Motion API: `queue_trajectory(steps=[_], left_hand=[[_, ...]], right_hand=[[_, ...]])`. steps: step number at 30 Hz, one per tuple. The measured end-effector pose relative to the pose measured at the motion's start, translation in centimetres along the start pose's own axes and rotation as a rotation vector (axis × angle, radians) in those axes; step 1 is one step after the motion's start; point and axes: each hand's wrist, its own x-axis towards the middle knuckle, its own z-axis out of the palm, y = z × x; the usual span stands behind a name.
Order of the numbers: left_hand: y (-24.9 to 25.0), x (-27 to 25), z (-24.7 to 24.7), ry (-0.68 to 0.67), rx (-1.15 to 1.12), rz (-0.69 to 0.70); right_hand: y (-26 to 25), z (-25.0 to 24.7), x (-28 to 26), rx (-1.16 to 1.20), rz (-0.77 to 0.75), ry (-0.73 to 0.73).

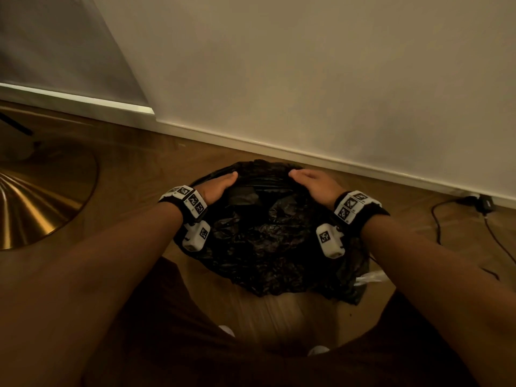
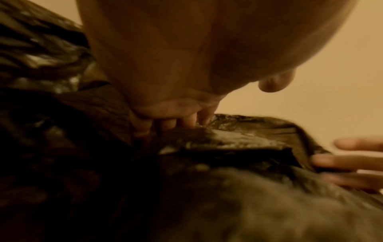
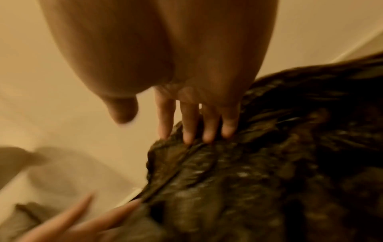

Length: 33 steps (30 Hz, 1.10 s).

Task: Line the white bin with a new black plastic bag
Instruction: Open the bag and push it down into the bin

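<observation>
A crinkled black plastic bag (image 1: 268, 236) lies spread over the bin on the wooden floor, close to the wall. The bag hides the bin itself. My left hand (image 1: 220, 183) rests on the bag's far left edge, fingers (image 2: 176, 122) pointing down into a fold, thumb free. My right hand (image 1: 311, 180) rests on the far right edge. Its straight fingertips (image 3: 199, 131) press the plastic while the thumb (image 3: 124, 111) stays off it. Neither hand pinches the bag. In each wrist view the other hand's straight fingers show at the frame edge.
A wall with white skirting (image 1: 279, 148) runs just behind the bag. A round gold base (image 1: 36, 202) sits on the floor at left. A black cable and adapter (image 1: 485, 203) lie at right. A scrap of clear plastic (image 1: 372, 276) pokes out beside the bag. My knees frame the near side.
</observation>
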Motion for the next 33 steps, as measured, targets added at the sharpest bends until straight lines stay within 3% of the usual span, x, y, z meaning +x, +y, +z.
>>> queue_trajectory(steps=[5, 9, 11, 14, 17, 21, 26, 30, 33], left_hand=[[-1.7, 0.0, -0.1, 0.047, -0.066, -0.138], [-2.5, -0.3, 0.5, 0.163, 0.059, -0.198], [-2.5, -0.4, 0.4, 0.123, 0.175, -0.202], [-1.9, -0.5, 0.1, 0.062, 0.391, -0.22], [-1.3, -0.7, 0.6, 0.095, 0.541, -0.181], [-3.3, 0.9, 1.3, -0.035, 0.648, -0.235], [-2.4, -1.0, 1.4, 0.035, 0.689, -0.19], [-1.7, -2.6, 0.9, 0.06, 0.635, 0.018], [-1.8, -3.3, 0.5, 0.075, 0.509, 0.144]], right_hand=[[5.8, 0.8, 2.8, 0.343, 0.37, -0.044], [9.6, 1.2, 3.9, 0.194, 0.542, 0.002], [7.9, 0.9, 3.0, 0.047, 0.537, 0.006], [4.4, -0.3, 2.1, -0.025, 0.355, 0.114], [0.0, -0.9, 1.2, 0.273, 0.223, 0.195], [-3.0, 0.4, -0.6, 0.771, 0.243, -0.11], [-1.6, 6.1, -1.1, 0.825, 0.349, -0.401], [0.4, 9.4, 0.0, 0.748, 0.481, -0.458], [1.6, 10.5, 1.0, 0.821, 0.472, -0.315]])
